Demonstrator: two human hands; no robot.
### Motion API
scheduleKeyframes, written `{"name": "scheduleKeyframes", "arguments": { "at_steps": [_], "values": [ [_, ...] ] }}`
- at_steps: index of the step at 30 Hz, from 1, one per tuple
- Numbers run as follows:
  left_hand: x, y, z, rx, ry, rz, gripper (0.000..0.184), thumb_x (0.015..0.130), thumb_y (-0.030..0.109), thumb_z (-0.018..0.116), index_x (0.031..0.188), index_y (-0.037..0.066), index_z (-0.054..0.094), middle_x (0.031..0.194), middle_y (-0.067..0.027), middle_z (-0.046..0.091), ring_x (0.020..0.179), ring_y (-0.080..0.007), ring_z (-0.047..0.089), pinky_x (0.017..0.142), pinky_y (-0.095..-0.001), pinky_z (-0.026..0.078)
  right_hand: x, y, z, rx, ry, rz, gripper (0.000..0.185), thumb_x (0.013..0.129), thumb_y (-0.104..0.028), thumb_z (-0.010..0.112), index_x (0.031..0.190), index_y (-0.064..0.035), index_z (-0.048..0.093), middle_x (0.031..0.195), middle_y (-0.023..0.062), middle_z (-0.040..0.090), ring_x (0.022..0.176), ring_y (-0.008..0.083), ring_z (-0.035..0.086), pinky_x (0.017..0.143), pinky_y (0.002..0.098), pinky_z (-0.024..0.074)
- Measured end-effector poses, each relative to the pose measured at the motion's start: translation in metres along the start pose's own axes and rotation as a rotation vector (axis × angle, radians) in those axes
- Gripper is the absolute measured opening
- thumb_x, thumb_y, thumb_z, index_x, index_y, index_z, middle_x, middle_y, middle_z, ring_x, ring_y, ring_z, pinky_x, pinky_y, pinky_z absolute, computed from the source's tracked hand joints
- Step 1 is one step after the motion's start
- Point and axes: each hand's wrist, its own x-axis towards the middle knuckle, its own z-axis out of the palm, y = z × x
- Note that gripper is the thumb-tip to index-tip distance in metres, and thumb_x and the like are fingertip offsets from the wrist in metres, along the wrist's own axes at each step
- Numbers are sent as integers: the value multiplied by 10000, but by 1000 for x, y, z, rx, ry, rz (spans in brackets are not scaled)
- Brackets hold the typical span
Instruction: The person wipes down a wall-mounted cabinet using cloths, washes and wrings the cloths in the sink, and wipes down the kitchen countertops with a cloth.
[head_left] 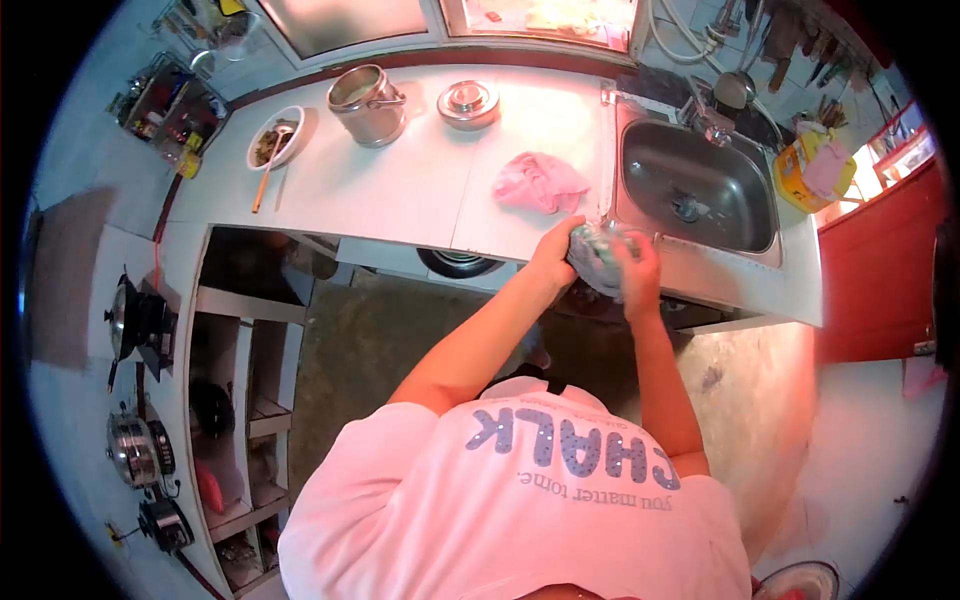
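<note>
Just over the counter's front edge, my left hand (553, 252) is closed on the near side of a crumpled greyish-green bundle (592, 262). It looks like cloth or thin plastic; I cannot tell which. My right hand (641, 272) has its fingers curled against the bundle's other side, slightly blurred. A pink cloth (540, 183) lies bunched on the white counter (400, 195) just beyond my left hand. To the right of my hands is the steel sink (640, 150), with some pale bits around its drain.
A steel pot (368, 108), a lidded steel container (468, 104) and a white bowl (292, 152) of food with an orange-handled spoon (262, 188) stand along the counter. The faucet (708, 125) rises behind the sink. A yellow container (800, 178) sits at the right. Open shelves (240, 400) are below left.
</note>
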Motion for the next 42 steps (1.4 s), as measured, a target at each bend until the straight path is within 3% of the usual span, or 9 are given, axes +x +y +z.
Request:
{"name": "scheduleKeyframes", "arguments": {
  "at_steps": [2,7,15,18,21,24,27,35,42],
  "values": [
    [26,-8,2,100,54,189,286,912,267,516,1062,41,605,1077,-110,641,942,-246,624,846,-384,511,6,-7,33,-361,-42,-511,229,843,-217,642,951,-22,589,815,120,640,712,204,604,666,336,479],
    [34,9,32,132,-61,87,301,920,260,525,1092,18,578,1081,-108,627,972,-231,616,852,-380,511,119,35,-8,-348,177,-145,275,844,-278,656,849,-7,606,708,107,629,661,171,595,626,332,464],
    [112,69,66,201,-97,299,279,906,241,551,1135,81,554,1019,-71,626,864,-193,642,692,-341,549,270,15,-19,-384,40,-241,336,859,-328,649,911,5,637,768,112,636,687,166,586,662,307,473],
    [123,90,44,934,201,811,382,821,219,649,1161,77,550,1120,-98,587,991,-251,604,834,-423,502,327,48,-19,-575,14,-360,499,833,-374,641,1197,-42,561,1286,245,471,1097,337,534,918,371,447],
    [120,103,-1,1991,467,1307,562,716,208,718,1232,97,524,1303,-142,481,1215,-323,461,1005,-555,335,317,74,12,-963,89,-407,684,801,-442,624,1354,-92,428,1394,270,352,1262,405,380,1040,500,309],
    [116,97,-38,2247,351,1053,661,676,214,726,1289,133,493,1435,-166,338,1360,-346,263,1074,-622,140,305,101,62,-1024,130,-446,739,791,-439,625,1405,-116,372,1428,255,318,1331,407,288,1091,566,190],
    [109,111,-50,2301,324,1028,637,743,254,694,1331,144,474,1446,-182,329,1379,-376,233,1064,-637,143,317,112,94,-1146,166,-448,664,817,-353,593,1391,-92,388,1426,254,329,1333,397,292,1105,528,203],
    [50,158,-102,2119,897,967,574,777,229,624,1317,109,471,1434,-177,349,1367,-391,247,1076,-622,139,484,131,128,-969,186,-551,483,859,-192,492,1320,-47,465,1387,193,433,1300,314,385,1096,438,270],
    [58,158,-102,2068,952,1071,537,781,181,587,1300,89,481,1416,-167,384,1350,-393,294,1062,-617,173,551,125,174,-845,-459,-808,475,857,-210,504,1332,-191,489,1409,69,445,1320,265,375,1101,433,272]
  ]
}}
